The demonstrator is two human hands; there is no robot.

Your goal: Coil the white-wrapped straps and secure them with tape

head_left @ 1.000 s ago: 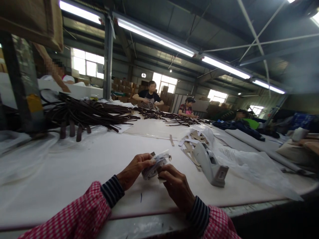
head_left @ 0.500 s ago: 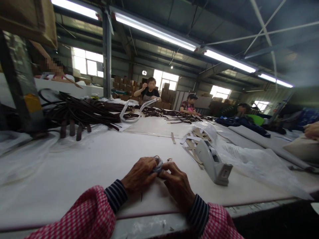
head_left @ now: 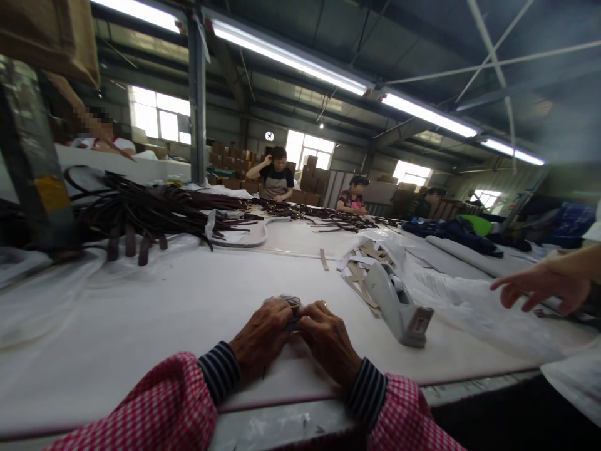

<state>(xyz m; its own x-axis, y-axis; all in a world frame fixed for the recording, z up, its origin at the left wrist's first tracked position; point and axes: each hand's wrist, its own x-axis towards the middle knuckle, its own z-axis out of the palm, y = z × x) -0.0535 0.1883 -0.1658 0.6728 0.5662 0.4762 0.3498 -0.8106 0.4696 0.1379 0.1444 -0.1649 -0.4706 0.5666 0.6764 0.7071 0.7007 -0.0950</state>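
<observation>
The likeliest trouble lay in the bundle (head_left: 292, 301) springing loose: it was a small coil, held up close above the table (head_left: 141, 332) near the middle of the near edge, and if either hand relaxed, its turns could have slipped apart. The left hand (head_left: 263, 335) was curled over its left side, fingers closed down on it; the right hand (head_left: 328, 338) pinched its right side with thumb and forefinger drawn together. Most of the coil was covered by the fingers, so a poorly tucked end could have gone unnoticed.

Another risk came from the table's right edge, where a co-worker's hand (head_left: 547, 285) stretched in, fingers spread, above the plastic sheet (head_left: 483, 313). Catching that sheet could have dragged it against the tape dispenser (head_left: 387, 297), which stood just beside the loose strips (head_left: 357, 279), and scattered them.

Compared with half a second earlier, the co-worker's hand reached much further over the table, having barely shown at the border then. The pale strap (head_left: 241, 244), a raised loop in that frame, now lay flat toward the far edge, beside the dark straps (head_left: 154, 203). The bundle showed less between the fingers than a second before.
</observation>
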